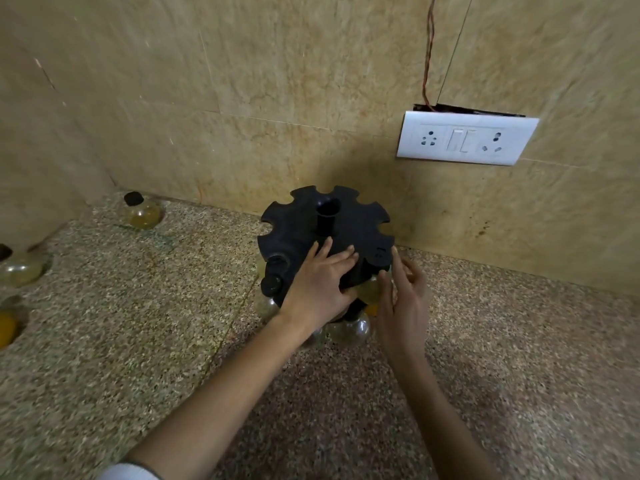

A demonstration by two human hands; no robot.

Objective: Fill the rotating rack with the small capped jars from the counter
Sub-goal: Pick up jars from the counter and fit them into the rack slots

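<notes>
The black rotating rack (349, 216) stands on the speckled counter near the back wall, its notched top disc around a central post. My left hand (320, 282) lies flat on the disc's front edge, thumb tucked under it. A small jar with a black cap (367, 289) hangs at the disc's front right notch. My right hand (403, 296) holds it between thumb and index finger. Two more capped jars (273, 273) hang on the rack's left side, and a clear jar (348, 329) sits lower at the front. Loose jars stand on the counter at the far left (143, 211), (19, 268).
The counter (138, 323) meets tiled walls at the back and left, forming a corner. A white socket and switch plate (467, 138) is on the back wall, with a wire running up from it. An orange-filled jar (5, 327) shows at the left edge.
</notes>
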